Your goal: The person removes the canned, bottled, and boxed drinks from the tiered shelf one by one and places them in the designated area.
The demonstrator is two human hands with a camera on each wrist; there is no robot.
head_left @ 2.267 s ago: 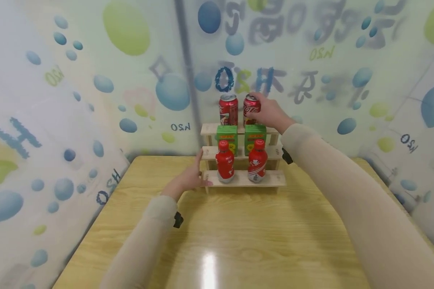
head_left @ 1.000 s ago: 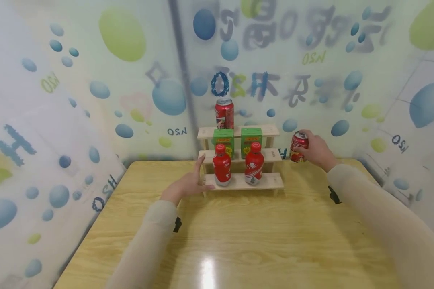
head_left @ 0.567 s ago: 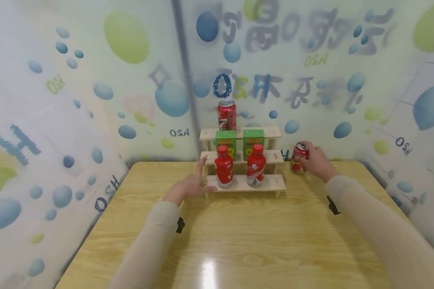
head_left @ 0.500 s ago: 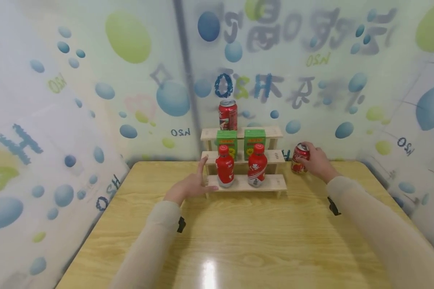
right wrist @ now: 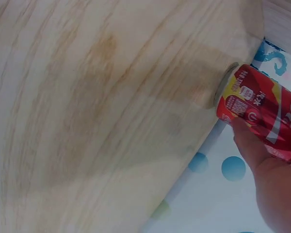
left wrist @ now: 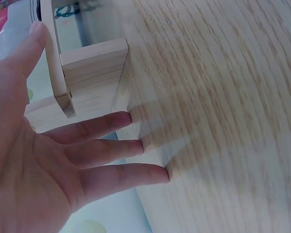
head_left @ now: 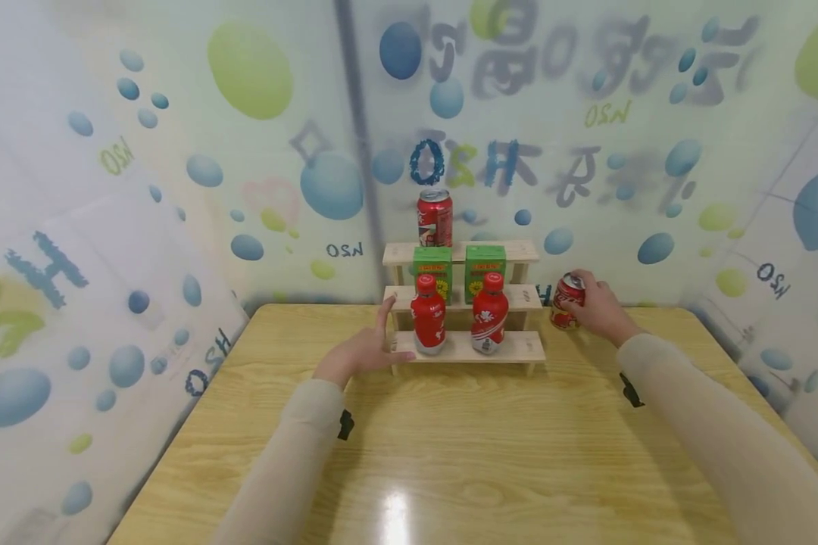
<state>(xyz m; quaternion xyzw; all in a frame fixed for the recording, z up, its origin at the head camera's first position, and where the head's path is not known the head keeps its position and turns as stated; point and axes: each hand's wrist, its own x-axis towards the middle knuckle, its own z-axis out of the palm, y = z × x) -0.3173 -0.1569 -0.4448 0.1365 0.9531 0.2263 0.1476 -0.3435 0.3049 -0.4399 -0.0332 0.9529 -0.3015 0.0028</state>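
Observation:
My right hand (head_left: 603, 309) grips a red soda can (head_left: 567, 301) upright at the table's back edge, right of a three-tier wooden display rack (head_left: 523, 346). In the right wrist view the can's base (right wrist: 226, 85) meets the tabletop. My left hand (head_left: 363, 352) rests at the rack's left end. Its thumb lies on the bottom board, and in the left wrist view several straight fingers (left wrist: 121, 177) touch the table. Another red can (head_left: 435, 219) stands on the top tier. Two green drink cartons (head_left: 432, 261) stand on the middle tier, two red bottles (head_left: 429, 318) on the bottom one.
The rack stands at the back of a wood-grain table (head_left: 450, 439). Close behind it rises a pale wall covering (head_left: 327, 113) with blue and green dots, which also runs along both sides.
My right hand has lifted the right-hand can off the top tier, carried it right and lowered it to the table. My left hand has stayed at the rack's left end.

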